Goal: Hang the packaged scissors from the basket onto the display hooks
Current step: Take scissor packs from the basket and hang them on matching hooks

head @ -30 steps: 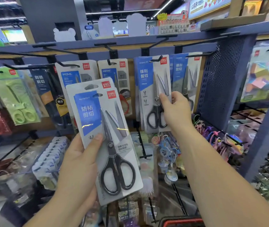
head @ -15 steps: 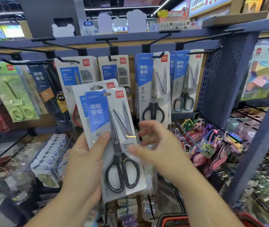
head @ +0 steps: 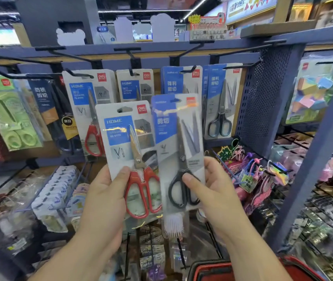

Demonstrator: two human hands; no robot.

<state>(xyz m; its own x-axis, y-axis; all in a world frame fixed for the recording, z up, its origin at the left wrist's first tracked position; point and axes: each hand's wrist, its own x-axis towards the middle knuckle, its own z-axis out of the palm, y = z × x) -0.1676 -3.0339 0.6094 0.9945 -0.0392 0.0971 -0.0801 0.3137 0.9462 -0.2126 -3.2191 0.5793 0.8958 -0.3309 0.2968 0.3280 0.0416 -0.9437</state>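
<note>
Head view: at frame centre, the left hand [head: 104, 199] gripped the red-handled pack [head: 121, 136] by its lower left edge, thumb pressed on the front. Just beside it, the right hand [head: 218, 191] pinched the black-handled pack [head: 182, 142] at its lower right, thumb over the handles. The two packs touched or overlapped along their inner edges. Both stood nearly upright, blades up, handles down, the red one's top leaning slightly left. Behind them, more packs hung on the hooks [head: 188, 68] across the upper frame. The red basket [head: 212, 268] sat at the bottom edge.
</note>
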